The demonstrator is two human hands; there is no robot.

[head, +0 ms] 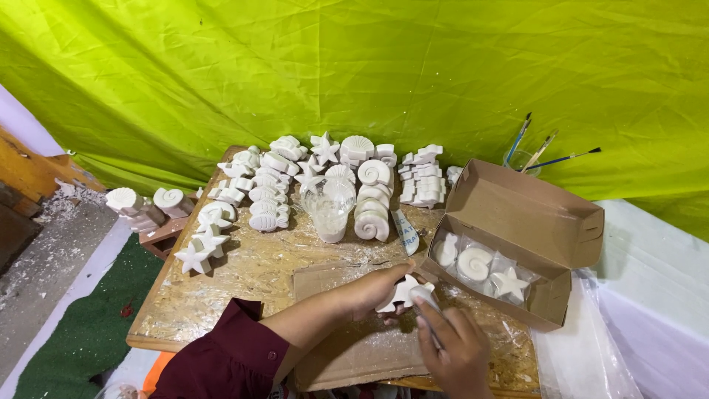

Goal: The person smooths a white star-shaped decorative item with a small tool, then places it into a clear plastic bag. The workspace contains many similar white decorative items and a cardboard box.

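- At the near edge of the chipboard table (244,273), around six o'clock, two bare hands meet over a flat sheet of brown cardboard (347,355).
- The left hand (373,290), on an arm in a dark red sleeve (225,362), has its fingers clamped on a white plaster figure (402,290) with star-like points, holding it just above the cardboard, likely so that it stays steady and dust falls on the sheet.
- The right hand (458,347) comes up from five o'clock with its fingers closed on a small pale tool or pad (425,295) that touches the figure; what it is exactly cannot be told.
- Toward three o'clock an open brown cardboard box (546,222) sits with its lid tipped back, so the inside is easy to reach. Inside lie three white figures (476,264) in clear wrap: a shell, a spiral and a star, side by side.
- Between the box and the middle of the table lies a narrow pale packet (405,230) with blue print, flat on the surface.
- Around twelve o'clock, rows of bare white plaster shapes (325,177), shells, stars, fish and spirals, are stacked by kind, which keeps like with like.
- A clear plastic cup (329,210) stands among them.
- At two o'clock, paintbrushes (543,151) stand in a clear jar, behind the box.
- Behind everything hangs a bright green tarpaulin (369,66).
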